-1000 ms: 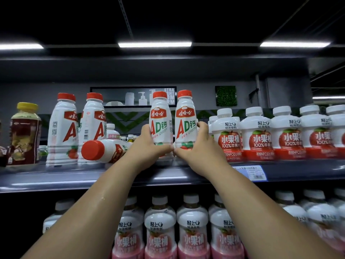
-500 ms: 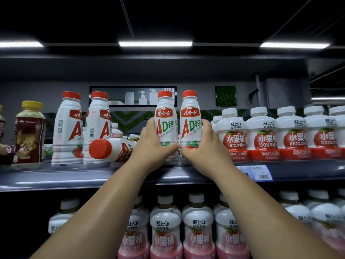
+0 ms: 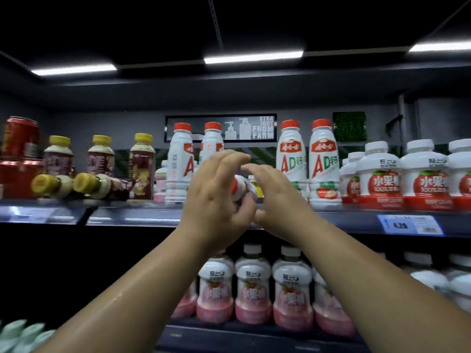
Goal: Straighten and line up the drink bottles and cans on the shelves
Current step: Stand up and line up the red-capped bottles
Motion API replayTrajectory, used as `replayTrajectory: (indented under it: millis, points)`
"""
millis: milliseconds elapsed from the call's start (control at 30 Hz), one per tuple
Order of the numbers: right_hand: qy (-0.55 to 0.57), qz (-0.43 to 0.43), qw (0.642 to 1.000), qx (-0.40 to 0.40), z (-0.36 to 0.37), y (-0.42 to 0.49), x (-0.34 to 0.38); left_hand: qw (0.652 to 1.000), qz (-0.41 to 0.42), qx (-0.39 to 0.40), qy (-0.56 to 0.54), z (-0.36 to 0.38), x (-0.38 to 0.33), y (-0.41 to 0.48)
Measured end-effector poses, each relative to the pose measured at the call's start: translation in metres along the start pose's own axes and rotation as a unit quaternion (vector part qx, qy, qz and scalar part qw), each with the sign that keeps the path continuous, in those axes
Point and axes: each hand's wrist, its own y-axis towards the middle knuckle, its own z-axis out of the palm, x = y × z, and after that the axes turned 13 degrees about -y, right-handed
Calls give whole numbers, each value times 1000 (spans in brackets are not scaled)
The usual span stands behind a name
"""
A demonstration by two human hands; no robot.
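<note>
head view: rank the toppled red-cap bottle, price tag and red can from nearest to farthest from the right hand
1. toppled red-cap bottle, just left of the right hand
2. price tag, to the right and a little lower
3. red can, far left end

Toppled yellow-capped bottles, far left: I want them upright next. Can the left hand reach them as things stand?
Probably yes: the toppled yellow-capped bottles lie at the open shelf front, nothing before them, but the left hand is busy at the fallen red-capped bottle.
</note>
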Motion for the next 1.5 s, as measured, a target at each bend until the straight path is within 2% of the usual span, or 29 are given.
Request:
replayTrajectory:
  millis: [100, 167, 267, 433, 567, 700, 867, 1067, 1200, 1367, 1433, 1500]
  points:
    - [17, 48, 996, 67, 14, 20, 13, 996, -91, 6, -14, -21, 15, -9]
    - [38, 58, 994, 81, 18, 27, 17, 987, -155, 32, -33, -27, 23, -15]
    - [52, 69, 993, 76, 20, 31, 20, 965, -246, 67, -60, -30, 35, -17]
    - [68, 128, 989, 16, 9, 45, 15, 933, -326, 115, -101, -14, 49, -3]
    - [79, 185, 979, -29, -14, 69, 12, 923, -343, 136, -108, 8, 56, 11]
    - [72, 203, 976, -34, -28, 87, 12, 915, -353, 123, -151, 28, 55, 18]
    - [35, 185, 982, -2, -32, 83, 10, 909, -373, 111, -151, 49, 58, 22]
    - [-70, 129, 986, -82, -42, 26, -29, 922, -326, 179, -106, 59, 51, 31]
    - [-140, 180, 971, -65, -40, -8, -67, 902, -357, 197, -141, 70, 50, 39]
    - [-155, 275, 949, 11, -38, -29, -96, 843, -465, 130, -238, 81, 58, 44]
    - [-133, 303, 943, 31, -36, -30, -100, 844, -464, 143, -228, 86, 61, 43]
    - [-131, 293, 946, 34, -34, -30, -100, 856, -452, 153, -199, 90, 63, 39]
